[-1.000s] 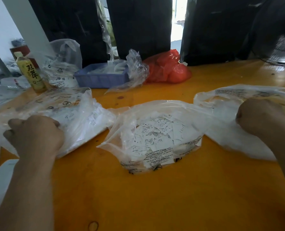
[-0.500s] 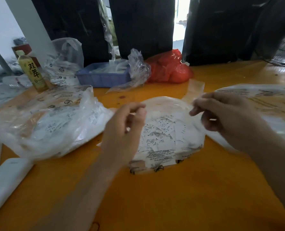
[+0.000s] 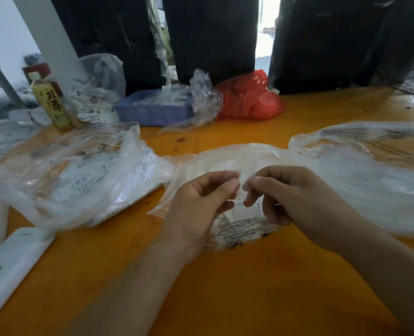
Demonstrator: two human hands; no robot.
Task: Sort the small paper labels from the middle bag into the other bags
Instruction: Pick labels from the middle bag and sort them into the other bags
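Observation:
The middle bag (image 3: 237,156), clear plastic with black print, lies on the orange table (image 3: 225,287) in front of me. Small white paper labels (image 3: 244,214) show through it below my fingers. My left hand (image 3: 198,204) and my right hand (image 3: 295,197) hover over it, fingertips almost meeting. Each seems to pinch the bag's thin film between thumb and forefinger. A fuller clear bag (image 3: 80,175) with labels lies to the left. Another clear bag (image 3: 370,170) lies to the right.
At the back stand a blue tray (image 3: 150,115), a crumpled clear bag (image 3: 201,98), a red plastic bag (image 3: 247,98) and a yellow drink bottle (image 3: 51,103). A white flat case (image 3: 9,265) lies at the front left edge. Dark curtains hang behind.
Both hands left the side bags and came inward to the middle bag. They now meet above its centre, and the labels are mostly covered by my hands.

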